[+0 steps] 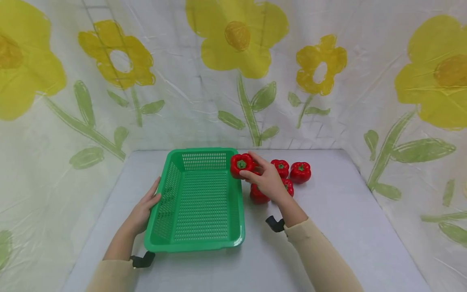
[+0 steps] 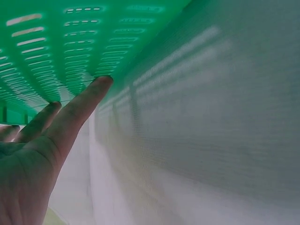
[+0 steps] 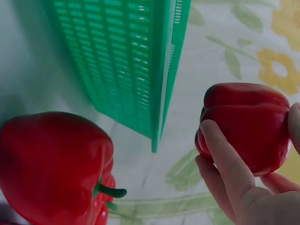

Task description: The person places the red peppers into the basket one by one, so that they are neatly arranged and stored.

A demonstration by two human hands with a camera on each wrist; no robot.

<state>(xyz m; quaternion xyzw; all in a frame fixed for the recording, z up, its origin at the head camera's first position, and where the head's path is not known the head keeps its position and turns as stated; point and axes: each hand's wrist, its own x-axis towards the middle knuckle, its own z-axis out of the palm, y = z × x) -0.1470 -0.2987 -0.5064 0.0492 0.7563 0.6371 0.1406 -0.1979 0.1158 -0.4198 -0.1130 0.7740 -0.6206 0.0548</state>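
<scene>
My right hand (image 1: 268, 180) grips a red bell pepper (image 1: 240, 165) between thumb and fingers, above the right rim of a green slotted plastic basket (image 1: 238, 219). In the right wrist view the held pepper (image 3: 248, 124) is raised, with fingers around its side. My left hand (image 1: 142, 211) rests at the basket's left side, its thumb at the rim. The left wrist view shows straight fingers (image 2: 77, 112) touching the outer slotted wall (image 2: 79, 47). The basket's inside shows only its bare slotted floor.
Several more red peppers are grouped right of the basket, including one at the far right (image 1: 300, 173) and one close to the basket wall (image 1: 259, 195); my right hand partly hides the group. A white table (image 1: 328, 243) lies beneath, with a flower-printed curtain (image 1: 175, 101) behind.
</scene>
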